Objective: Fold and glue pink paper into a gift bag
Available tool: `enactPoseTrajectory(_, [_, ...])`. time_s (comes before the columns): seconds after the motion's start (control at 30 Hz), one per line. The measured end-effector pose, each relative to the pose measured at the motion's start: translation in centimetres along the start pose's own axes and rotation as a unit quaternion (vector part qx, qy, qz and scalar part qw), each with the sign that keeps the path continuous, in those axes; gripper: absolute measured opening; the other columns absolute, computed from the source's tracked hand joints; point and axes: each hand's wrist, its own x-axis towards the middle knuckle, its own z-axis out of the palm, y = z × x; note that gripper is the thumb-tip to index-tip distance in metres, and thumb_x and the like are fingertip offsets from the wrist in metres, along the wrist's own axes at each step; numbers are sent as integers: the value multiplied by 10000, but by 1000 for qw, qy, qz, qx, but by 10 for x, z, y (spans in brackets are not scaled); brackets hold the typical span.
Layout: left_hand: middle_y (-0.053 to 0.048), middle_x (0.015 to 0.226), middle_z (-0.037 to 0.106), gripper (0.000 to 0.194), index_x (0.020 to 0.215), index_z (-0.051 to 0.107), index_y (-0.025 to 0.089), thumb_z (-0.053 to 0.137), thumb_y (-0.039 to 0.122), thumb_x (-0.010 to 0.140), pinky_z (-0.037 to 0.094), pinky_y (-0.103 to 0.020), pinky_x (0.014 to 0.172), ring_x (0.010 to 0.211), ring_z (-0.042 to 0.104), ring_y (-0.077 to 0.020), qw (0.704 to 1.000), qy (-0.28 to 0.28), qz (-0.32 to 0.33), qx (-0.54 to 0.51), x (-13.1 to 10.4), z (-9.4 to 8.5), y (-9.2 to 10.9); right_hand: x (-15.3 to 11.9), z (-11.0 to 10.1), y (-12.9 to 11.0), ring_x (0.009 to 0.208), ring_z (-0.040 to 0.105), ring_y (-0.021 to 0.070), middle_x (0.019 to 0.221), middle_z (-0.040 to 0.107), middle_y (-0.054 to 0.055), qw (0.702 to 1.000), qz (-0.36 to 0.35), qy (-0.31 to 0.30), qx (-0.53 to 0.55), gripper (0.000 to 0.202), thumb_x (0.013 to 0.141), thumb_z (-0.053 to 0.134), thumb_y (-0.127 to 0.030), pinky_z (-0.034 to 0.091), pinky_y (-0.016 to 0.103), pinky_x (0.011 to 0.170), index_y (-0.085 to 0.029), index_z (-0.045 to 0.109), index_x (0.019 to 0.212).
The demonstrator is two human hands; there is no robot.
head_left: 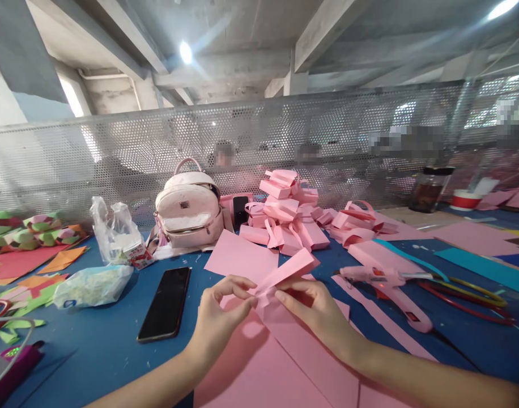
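Between my hands a folded piece of pink paper point(288, 269) is held up over the table. My left hand point(225, 306) pinches its left corner between thumb and fingers. On the other side my right hand point(317, 309) grips the same piece near its lower edge, thumb in front and fingers behind. Below them lie large flat pink sheets point(259, 368), partly covered by my hands. Just beyond is another pink sheet point(242, 255). To the right of my right hand a pink hot glue gun point(387, 286) lies on its side beside a long pink paper strip point(382, 317).
A heap of folded pink paper pieces point(285, 209) stands behind my hands. Leftward are a black phone point(165, 304), a light backpack point(189, 209), a plastic packet point(93, 285) and coloured paper. A dark jar point(429, 190) stands far right. A perforated metal screen point(157, 153) closes off the back.
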Motion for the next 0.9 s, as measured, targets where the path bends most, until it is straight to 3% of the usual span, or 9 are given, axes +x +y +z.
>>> enactPoseTrajectory(0.2, [-62, 916, 660, 219, 684, 665, 175, 747, 348, 790, 448, -312, 874, 955, 611, -219, 996, 6, 3, -84, 8, -5, -7, 5, -3, -1, 852, 704, 247, 859, 776, 54, 999, -13, 28, -21, 267, 817, 663, -451, 546, 322, 799, -206, 766, 827])
enactPoseTrajectory(0.33, [-15, 770, 578, 265, 677, 626, 174, 735, 383, 798, 435, -259, 731, 772, 554, -161, 996, 3, 4, -86, 13, -6, -7, 9, -5, 6, 837, 691, 235, 861, 768, 48, 999, -13, 24, -21, 274, 836, 654, -450, 533, 301, 766, -197, 759, 838])
enactPoseTrajectory(0.63, [18, 616, 550, 351, 556, 546, 168, 826, 329, 694, 406, -238, 614, 616, 512, -123, 996, -12, -22, -91, 11, 0, -12, 9, -7, 14, 844, 687, 230, 877, 765, 51, 999, -20, 34, -4, 262, 827, 663, -430, 531, 303, 778, -184, 751, 844])
enactPoseTrajectory(0.8, [12, 593, 580, 343, 672, 571, 161, 733, 426, 817, 409, -231, 562, 538, 520, -109, 992, -29, -54, -108, 10, -3, -18, 9, -5, 17, 849, 676, 222, 854, 757, 45, 1000, -24, 14, -11, 258, 858, 642, -423, 518, 304, 793, -188, 743, 826])
enactPoseTrajectory(0.9, [65, 536, 496, 416, 696, 477, 187, 666, 516, 865, 318, -179, 467, 446, 407, -62, 988, -30, -72, -131, 9, -5, -21, 8, -4, 18, 839, 674, 222, 848, 756, 43, 1000, -21, 15, -11, 253, 854, 643, -422, 516, 302, 773, -190, 743, 831])
